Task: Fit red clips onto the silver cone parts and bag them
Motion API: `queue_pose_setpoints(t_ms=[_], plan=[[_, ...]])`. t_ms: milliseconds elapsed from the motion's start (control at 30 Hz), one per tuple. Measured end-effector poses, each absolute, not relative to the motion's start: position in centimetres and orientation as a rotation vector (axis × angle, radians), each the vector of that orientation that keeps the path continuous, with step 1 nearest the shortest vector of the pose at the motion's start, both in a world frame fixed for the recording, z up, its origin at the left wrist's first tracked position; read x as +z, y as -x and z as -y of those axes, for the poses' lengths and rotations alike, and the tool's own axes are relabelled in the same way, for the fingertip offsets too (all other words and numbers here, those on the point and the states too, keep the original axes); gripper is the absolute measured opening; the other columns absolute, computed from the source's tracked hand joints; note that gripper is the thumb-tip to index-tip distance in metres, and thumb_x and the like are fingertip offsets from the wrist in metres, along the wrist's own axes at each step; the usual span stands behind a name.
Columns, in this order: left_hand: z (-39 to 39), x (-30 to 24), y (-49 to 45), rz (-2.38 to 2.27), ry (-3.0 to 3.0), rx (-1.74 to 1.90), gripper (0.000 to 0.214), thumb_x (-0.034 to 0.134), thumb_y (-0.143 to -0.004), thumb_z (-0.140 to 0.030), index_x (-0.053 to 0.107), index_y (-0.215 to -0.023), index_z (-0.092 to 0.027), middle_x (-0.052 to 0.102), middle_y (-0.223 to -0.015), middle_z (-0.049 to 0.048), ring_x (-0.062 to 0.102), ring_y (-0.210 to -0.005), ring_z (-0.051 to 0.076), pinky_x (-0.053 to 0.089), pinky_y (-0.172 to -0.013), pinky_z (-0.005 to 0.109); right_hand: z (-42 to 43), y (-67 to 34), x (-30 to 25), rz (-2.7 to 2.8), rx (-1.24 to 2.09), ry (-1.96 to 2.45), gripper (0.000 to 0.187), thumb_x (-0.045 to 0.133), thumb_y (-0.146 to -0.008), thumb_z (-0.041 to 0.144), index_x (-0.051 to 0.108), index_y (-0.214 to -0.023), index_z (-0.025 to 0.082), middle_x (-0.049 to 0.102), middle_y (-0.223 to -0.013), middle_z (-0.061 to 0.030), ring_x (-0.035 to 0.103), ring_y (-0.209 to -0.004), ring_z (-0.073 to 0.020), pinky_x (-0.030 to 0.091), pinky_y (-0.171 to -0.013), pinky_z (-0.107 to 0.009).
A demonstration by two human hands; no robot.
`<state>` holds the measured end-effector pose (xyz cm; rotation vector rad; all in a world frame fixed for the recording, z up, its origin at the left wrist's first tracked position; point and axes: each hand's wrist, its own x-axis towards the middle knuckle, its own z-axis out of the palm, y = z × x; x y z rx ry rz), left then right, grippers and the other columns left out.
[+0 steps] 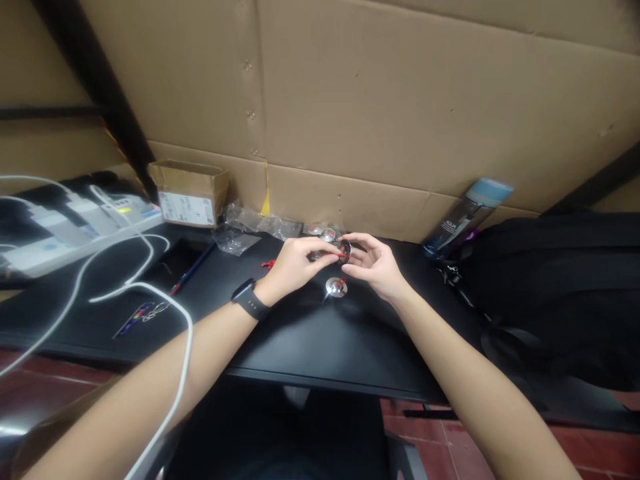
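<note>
Head view, looking down over a black table, and both bare hands meet just above the middle of the frame. The left hand, with a dark watch on its wrist, has its fingers curled in and pinched on a small round metal part, and the right hand closes on the same part from the other side, thumb and fingertips touching it. The part is tiny and mostly covered by the fingers; a bit of red shows on it, but what it is I cannot tell. Just below the hands, lying on the table, is a second shiny round disc with a red spot on it, apart from both hands. Behind the hands, crumpled clear plastic bags lie against the cardboard wall, with more small metal pieces there, too blurred to read. Upper left, a small cardboard box with a white label. Far left, a white power strip and a white cable that loops across the left forearm and runs out of the bottom of the frame. A blue pen lies left of centre. At right, a bottle leans on the wall beside a black bag, cut off at the right edge.
</note>
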<state>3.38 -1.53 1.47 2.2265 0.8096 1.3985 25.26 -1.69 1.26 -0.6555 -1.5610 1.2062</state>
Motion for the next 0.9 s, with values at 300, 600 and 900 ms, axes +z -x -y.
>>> queue_pose_setpoints(t_ms=[300, 600, 900], plan=[[1.73, 1.48, -3.61, -0.877, -2.353, 1.481, 0.013, 0.071, -0.095, -0.027, 0.08, -0.104, -0.023, 0.082, -0.103, 0.0014, 0.077, -0.093, 0.017, 0.057, -0.09, 0.029, 1.85, -25.27, 1.47, 1.606, 1.197, 0.67, 0.057, 0.094, -0.069, 0.024, 0.07, -0.12, 0.029, 0.067, -0.132, -0.0055, 0.07, -0.115, -0.0251, 0.057, -0.107, -0.045], [1.38, 1.13, -3.68, -0.876, -2.534, 1.466, 0.011, 0.076, -0.09, -0.025, 0.08, -0.1, -0.022, 0.082, -0.098, 0.0026, 0.076, -0.092, 0.019, 0.058, -0.089, 0.032, 1.86, -25.25, 1.18, 1.626, 1.166, 0.713, 0.056, 0.093, -0.07, 0.026, 0.069, -0.121, 0.028, 0.068, -0.131, -0.0066, 0.07, -0.113, -0.0249, 0.059, -0.102, -0.043], [1.69, 1.24, -3.85, -0.885, -2.46, 1.48, 0.012, 0.069, -0.096, -0.026, 0.08, -0.098, -0.022, 0.082, -0.097, 0.0023, 0.076, -0.089, 0.018, 0.058, -0.087, 0.031, 1.93, -25.27, 1.27, 1.666, 1.12, 0.722, 0.057, 0.092, -0.071, 0.026, 0.069, -0.123, 0.027, 0.068, -0.132, -0.0071, 0.069, -0.116, -0.0254, 0.06, -0.099, -0.041]])
